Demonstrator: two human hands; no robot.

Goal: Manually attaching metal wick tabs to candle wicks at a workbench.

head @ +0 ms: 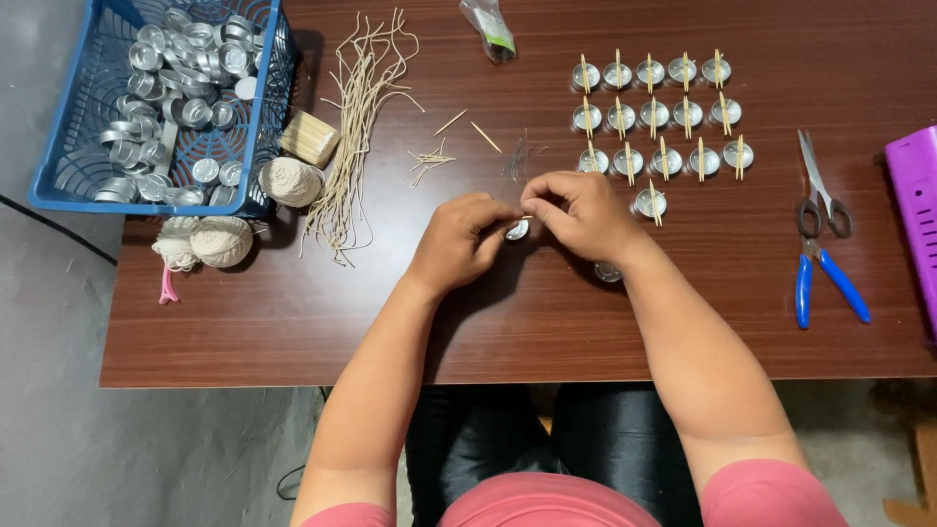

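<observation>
My left hand (461, 239) and my right hand (580, 211) meet at the middle of the brown table (293, 322). Both pinch a thin wooden stick (526, 217) over a small round metal cup (517, 230) that sits between them. Another metal cup (608, 271) lies under my right wrist. Beyond my right hand stand rows of filled cups (652, 113), each with a stick laid across its top. A lone cup with a stick (648, 202) sits just right of my right hand.
A blue basket (68, 127) of empty metal cups stands at the far left. Near it lie a bundle of sticks (309, 138), balls of string (221, 240), cut wick lengths (356, 117) and loose sticks (429, 158). Scissors (818, 190), blue pliers (825, 281) and a purple box (917, 205) lie right.
</observation>
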